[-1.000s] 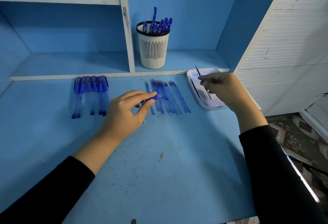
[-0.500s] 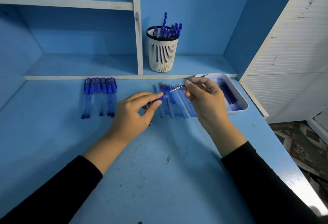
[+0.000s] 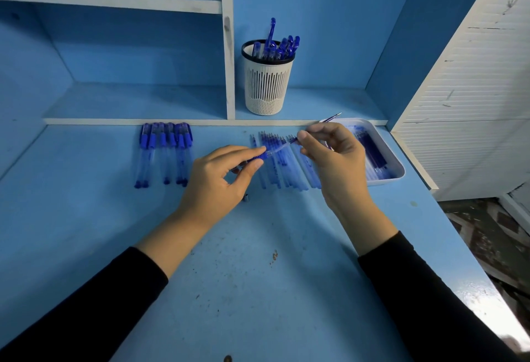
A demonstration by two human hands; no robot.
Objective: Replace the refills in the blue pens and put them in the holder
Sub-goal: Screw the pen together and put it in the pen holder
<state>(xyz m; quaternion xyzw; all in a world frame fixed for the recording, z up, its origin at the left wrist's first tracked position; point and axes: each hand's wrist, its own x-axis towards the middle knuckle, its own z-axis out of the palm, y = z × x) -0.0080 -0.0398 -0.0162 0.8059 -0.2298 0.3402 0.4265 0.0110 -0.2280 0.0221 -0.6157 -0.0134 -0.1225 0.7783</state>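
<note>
Now left hand (image 3: 220, 178) pinches a clear plastic pen barrel with blue grip (image 3: 259, 158) by thumb and forefinger, right hand (image 3: 332, 155) just beside pinches a thin blue refill (image 3: 332, 117) in line with the barrel's far end, white slotted holder (image 3: 268, 86) of blue pens (image 3: 284, 47) behind.

No text, label, brand, number or sign can be read anywhere in the frame. The clear plastic pens with blue caps (image 3: 163, 149), in a row at the upper left of the blue tabletop (image 3: 258, 290), are too small and blurred to tell any print on their barrels. The white slotted plastic pen holder (image 3: 268, 86) at the upper centre and the white plastic tray (image 3: 397, 173) at the right show only plain surfaces.
</note>
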